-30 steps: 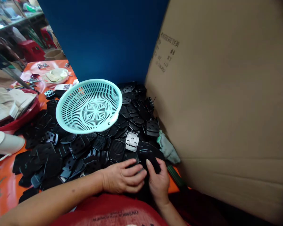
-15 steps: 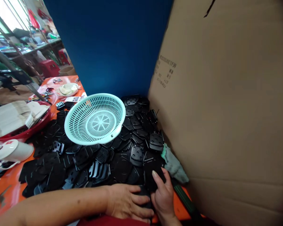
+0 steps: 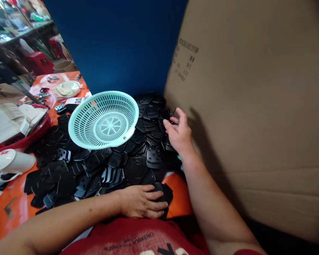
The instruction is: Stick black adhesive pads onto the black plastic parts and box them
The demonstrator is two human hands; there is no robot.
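My left hand (image 3: 145, 202) lies across a few flat black pads (image 3: 167, 193) at the table's near edge, its fingers curled over them and hiding part of them. Past the large pile of similar black pads (image 3: 134, 168), my right hand (image 3: 179, 134) reaches toward the pile's far right side by the cardboard. Its thumb and fingers are apart, and nothing shows between them. Some pads in the pile have round holes or raised marks. A light-blue plastic colander (image 3: 103, 122) sits on top of the pile, with nothing in it.
A tall cardboard sheet (image 3: 244, 106) bounds the right side and a blue panel (image 3: 117, 46) the back. At left stand a white mug (image 3: 14, 162) and a red basin (image 3: 39, 129) holding pale cardboard pieces. Farther back on the orange table (image 3: 14, 212) is a plate (image 3: 69, 88).
My right hand has left the black pads near my left hand and moved forward to the far right of the pile. My left hand stays on the pads. The view has tilted down.
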